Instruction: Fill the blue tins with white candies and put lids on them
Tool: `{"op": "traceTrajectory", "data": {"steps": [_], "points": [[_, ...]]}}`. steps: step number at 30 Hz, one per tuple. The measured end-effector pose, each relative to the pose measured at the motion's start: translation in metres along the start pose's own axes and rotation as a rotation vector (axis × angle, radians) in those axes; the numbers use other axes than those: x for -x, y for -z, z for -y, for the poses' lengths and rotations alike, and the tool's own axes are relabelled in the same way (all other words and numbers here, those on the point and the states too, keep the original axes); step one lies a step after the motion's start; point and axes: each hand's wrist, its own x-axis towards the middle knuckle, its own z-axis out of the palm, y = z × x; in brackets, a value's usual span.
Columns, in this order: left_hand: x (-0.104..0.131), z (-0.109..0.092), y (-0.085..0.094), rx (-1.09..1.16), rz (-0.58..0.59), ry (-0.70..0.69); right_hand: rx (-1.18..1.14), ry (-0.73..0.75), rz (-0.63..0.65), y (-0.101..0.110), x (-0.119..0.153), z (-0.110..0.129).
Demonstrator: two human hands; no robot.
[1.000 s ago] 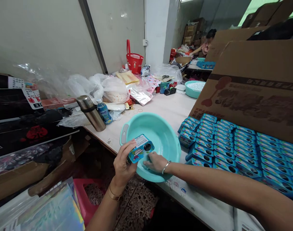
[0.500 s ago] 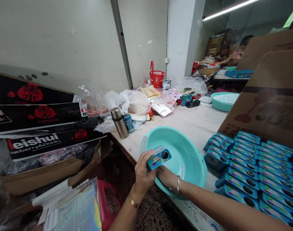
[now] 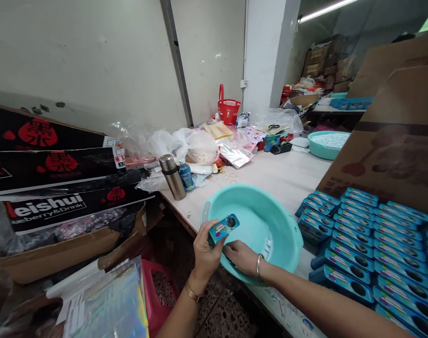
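My left hand (image 3: 206,249) grips a small blue printed box (image 3: 224,227) with a dark round spot on its face, tilted over the near left rim of a turquoise basin (image 3: 251,211). Beside it, my right hand (image 3: 240,256) reaches over the near side of the basin, its fingers bent and their tips hidden, so what it holds cannot be made out. Small white pieces (image 3: 268,246) lie in the basin near my right wrist. Several rows of similar blue boxes (image 3: 353,253) stand to the right of the basin.
A steel flask (image 3: 173,177) and a blue bottle (image 3: 186,175) stand left behind the basin. Plastic bags (image 3: 202,146), a red basket (image 3: 229,110) and another turquoise basin (image 3: 328,149) are farther back. A large cardboard box (image 3: 393,141) rises at right; a pink stool (image 3: 157,295) is below left.
The box in my left hand has moved slightly left and tilted. My right hand has shifted a little, and white pieces now show in the basin. The view has shifted slightly.
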Motion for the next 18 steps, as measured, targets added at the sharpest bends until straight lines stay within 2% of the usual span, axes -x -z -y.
{"op": "traceTrajectory", "data": {"steps": [2, 4, 5, 7, 10, 14, 18], "points": [[0.004, 0.008, 0.001, 0.023, -0.008, 0.082, -0.297, -0.231, 0.063, 0.013, -0.004, 0.000], [0.008, 0.016, 0.002, 0.043, -0.007, 0.164, -0.656, -0.345, 0.093, 0.032, -0.006, 0.000], [0.010, 0.018, 0.003, 0.043, 0.008, 0.196, -0.821, -0.316, 0.081, 0.043, -0.006, 0.000], [0.012, 0.020, 0.006, -0.008, 0.061, 0.217, -1.066, -0.146, 0.001, 0.063, -0.005, 0.000], [0.013, 0.015, 0.008, -0.188, 0.140, 0.146, -1.180, 0.080, -0.200, 0.083, -0.002, 0.001], [0.008, -0.005, 0.003, -0.328, 0.213, 0.055, -1.183, 0.223, -0.432, 0.083, -0.001, 0.010], [0.002, -0.027, -0.009, -0.429, 0.318, 0.059, -1.383, 0.293, -0.586, 0.071, -0.004, 0.023]]}}
